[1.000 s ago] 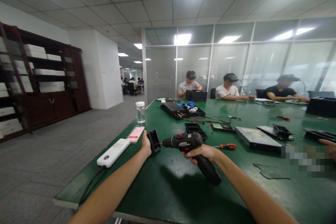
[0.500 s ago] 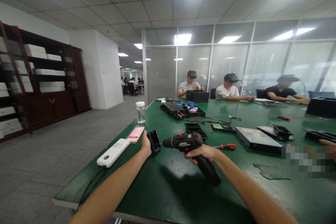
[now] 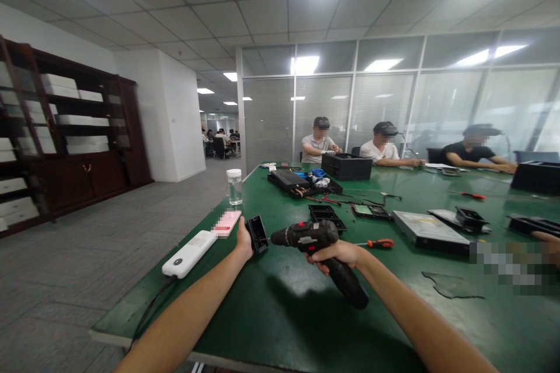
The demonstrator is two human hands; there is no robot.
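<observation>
Green table (image 3: 245, 309), glass partition (image 3: 321, 99) beyond | head view: left hand (image 3: 244, 240) grips a black open box (image 3: 257, 234); right hand (image 3: 339, 255), apart, wraps the drill (image 3: 312, 237), bit (image 3: 268, 239) at the box's right edge, contact unclear | I'd worry the box, braced by one hand, may twist and skid the bit | box interior too dark to read; lidded jar (image 3: 235, 189), farther left, seems to hold clear liquid

We note our left forearm (image 3: 192, 309) and right forearm (image 3: 415, 315), both bare, slanting inward from the lower edge of view. Our left hand (image 3: 244, 243) grips, thumb upward; our right hand (image 3: 339, 254) has its fingers curled in a grasp.
</observation>
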